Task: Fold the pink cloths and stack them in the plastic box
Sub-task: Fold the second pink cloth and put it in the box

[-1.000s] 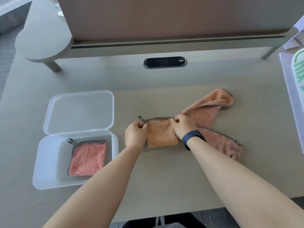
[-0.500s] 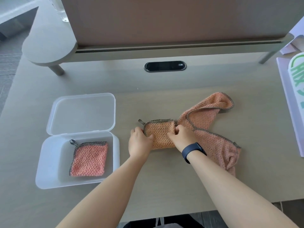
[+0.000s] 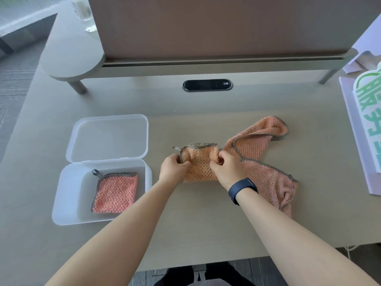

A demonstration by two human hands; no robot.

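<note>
A folded pink cloth (image 3: 199,163) with a dark stitched edge lies mid-table. My left hand (image 3: 174,171) grips its left side and my right hand (image 3: 226,171) pinches its right side; a dark band is on that wrist. To the right lies a heap of crumpled pink cloths (image 3: 266,157), touching the held one. At the left stands the translucent plastic box (image 3: 68,195), its lid (image 3: 109,137) hinged open behind it. Inside it a folded pink cloth (image 3: 115,193) lies flat with its loop at the top left.
A raised shelf on legs (image 3: 206,67) with a brown panel spans the back of the table. A dark oval cable port (image 3: 207,85) sits below it. White sheets with green print (image 3: 367,112) lie at the right edge. A clear bottle (image 3: 84,15) stands far left.
My hands slid from the folded cloth's top corners down to its middle and now bunch it between them. The view shifted slightly.
</note>
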